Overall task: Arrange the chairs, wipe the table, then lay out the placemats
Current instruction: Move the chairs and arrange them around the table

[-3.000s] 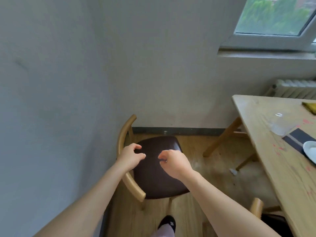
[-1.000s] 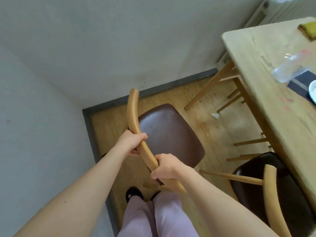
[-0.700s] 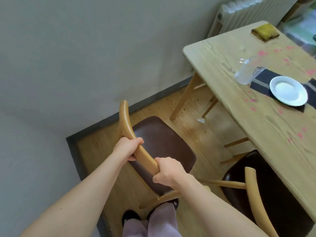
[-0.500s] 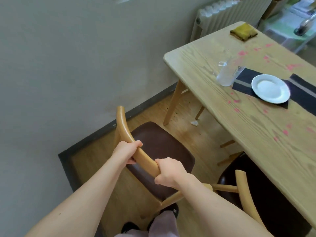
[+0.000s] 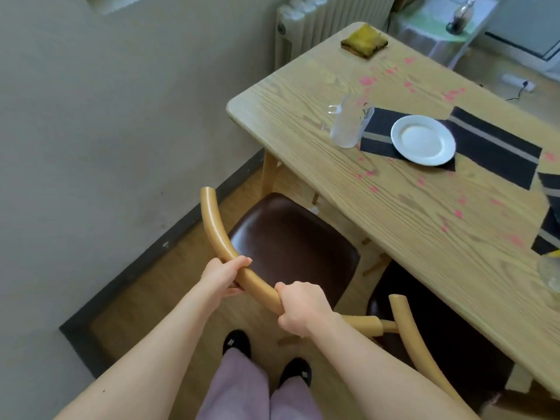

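A chair with a curved wooden backrest (image 5: 216,234) and a dark brown seat (image 5: 291,247) stands at the near-left corner of the wooden table (image 5: 409,204). My left hand (image 5: 219,277) and my right hand (image 5: 303,309) both grip the backrest rail. The seat's far edge sits just under the table edge. On the table lie dark striped placemats (image 5: 491,147), pink stains (image 5: 368,81) and a yellow cloth (image 5: 363,40) at the far corner.
A second chair (image 5: 415,338) is tucked under the table on my right. A white plate (image 5: 422,139) rests on a placemat, with a clear glass jug (image 5: 348,125) beside it. A wall lies close on the left; a radiator (image 5: 321,16) stands behind the table.
Both hands took hold of the chair's backrest and carried the chair from the wall corner over to the table. Its seat is now at the table edge.
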The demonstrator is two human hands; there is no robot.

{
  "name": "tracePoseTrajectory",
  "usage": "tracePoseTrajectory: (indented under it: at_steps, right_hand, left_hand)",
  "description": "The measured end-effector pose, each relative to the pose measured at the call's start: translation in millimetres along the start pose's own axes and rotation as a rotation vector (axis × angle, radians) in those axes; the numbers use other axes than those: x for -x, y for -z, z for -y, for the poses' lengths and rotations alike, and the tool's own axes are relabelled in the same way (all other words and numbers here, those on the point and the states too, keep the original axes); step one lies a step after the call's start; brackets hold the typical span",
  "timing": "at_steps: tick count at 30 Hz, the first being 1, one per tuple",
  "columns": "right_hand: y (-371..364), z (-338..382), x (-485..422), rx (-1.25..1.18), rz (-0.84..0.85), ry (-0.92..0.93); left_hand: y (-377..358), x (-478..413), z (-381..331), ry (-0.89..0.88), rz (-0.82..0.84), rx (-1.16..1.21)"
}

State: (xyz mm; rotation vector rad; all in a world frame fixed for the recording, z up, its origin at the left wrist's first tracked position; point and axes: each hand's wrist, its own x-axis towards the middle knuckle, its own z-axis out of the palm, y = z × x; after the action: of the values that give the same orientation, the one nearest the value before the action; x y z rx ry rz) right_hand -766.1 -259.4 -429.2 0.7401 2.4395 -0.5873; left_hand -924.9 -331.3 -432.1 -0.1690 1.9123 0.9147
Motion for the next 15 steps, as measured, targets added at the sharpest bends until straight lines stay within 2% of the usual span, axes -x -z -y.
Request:
tracePoseTrajectory:
  at_steps: [5, 15]
  right_hand:
    - [3, 1, -6, 0.002, -0.020, -0.045]
    - [-11, 25, -15, -0.198, 0.207, -0.143]
  left_hand:
    - [2, -16, -9, -0.028, 0.079, -0.012]
    - [27, -34, -10, 0.228, 0.225, -0.015]
